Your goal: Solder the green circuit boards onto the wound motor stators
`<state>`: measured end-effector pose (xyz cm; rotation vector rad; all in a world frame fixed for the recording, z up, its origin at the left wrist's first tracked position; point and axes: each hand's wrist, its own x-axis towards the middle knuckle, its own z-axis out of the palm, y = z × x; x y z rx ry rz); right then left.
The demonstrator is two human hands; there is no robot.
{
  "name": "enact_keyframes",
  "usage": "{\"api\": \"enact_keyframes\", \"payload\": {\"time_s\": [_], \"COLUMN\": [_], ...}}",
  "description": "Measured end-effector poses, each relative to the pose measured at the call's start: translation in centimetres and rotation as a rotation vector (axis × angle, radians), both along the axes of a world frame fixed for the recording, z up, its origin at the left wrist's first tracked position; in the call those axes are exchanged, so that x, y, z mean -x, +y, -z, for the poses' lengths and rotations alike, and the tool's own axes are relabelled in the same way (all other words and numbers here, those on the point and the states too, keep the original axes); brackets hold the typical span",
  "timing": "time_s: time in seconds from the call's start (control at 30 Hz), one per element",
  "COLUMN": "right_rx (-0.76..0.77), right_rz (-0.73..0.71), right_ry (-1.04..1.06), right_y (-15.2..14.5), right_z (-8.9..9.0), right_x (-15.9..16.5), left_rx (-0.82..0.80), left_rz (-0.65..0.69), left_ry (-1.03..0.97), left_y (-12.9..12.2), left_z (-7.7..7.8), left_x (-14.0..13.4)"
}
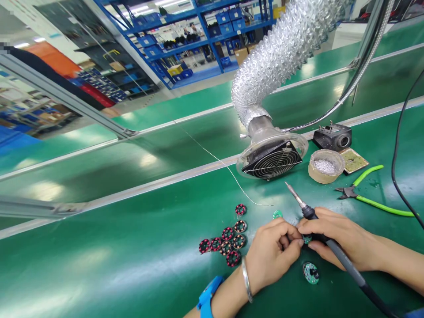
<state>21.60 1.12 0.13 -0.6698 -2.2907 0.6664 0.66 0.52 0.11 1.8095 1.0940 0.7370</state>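
Observation:
My right hand [341, 238] is closed around a soldering iron [311, 214], its tip pointing up and away toward the fan. Between my hands is a small green circuit board [307, 239], mostly covered by fingers. The thumb and forefinger of my left hand [273, 249] pinch at its left edge, meeting the fingertips of my right hand. Just below lies a round circuit board [311, 273] with a black part on it. Another green board [277, 214] shows beyond my left knuckles. Left of my left hand sit several wound motor stators [239, 241], some red and some copper-coloured.
A fume-extractor fan [274, 161] hangs ahead on a silver duct [261, 75]. Solder wire [236, 181] stretches down to the green bench. At the right are a round tub [326, 167], a sponge tray [354, 160], a black iron stand [333, 136] and green-handled cutters [351, 192].

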Motion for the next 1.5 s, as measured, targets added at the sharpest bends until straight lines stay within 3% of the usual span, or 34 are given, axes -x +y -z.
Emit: {"api": "enact_keyframes", "payload": {"time_s": [0.23,0.63,0.8,1.03,1.17,1.5], "right_rx": [-0.150,-0.073,-0.023,-0.144,-0.188,-0.182], "right_rz": [0.031,0.039,-0.009,0.301,0.421,0.487], "right_ry": [0.004,-0.020,0.013,0.067,0.070,0.022], "right_y": [-0.6,-0.9,-1.1,-3.2,-4.7,-5.4], "right_z": [0.1,0.1,-0.2,-2.8,-3.0,-3.3], "right_x": [0.1,0.2,-0.2,-0.6,-0.6,0.3], "left_rx": [0.163,0.161,0.055,-0.128,-0.206,-0.432], "left_rz": [-0.020,0.011,0.009,0.028,0.039,0.087], "left_ry": [0.013,-0.026,0.005,0.068,0.107,0.162], "left_y": [0.0,-0.1,-0.2,-0.2,-0.2,-0.2], "left_z": [-0.3,0.2,0.3,0.1,0.2,0.7], "left_x": [-0.1,0.5,0.6,0.8,0.8,1.1]}}
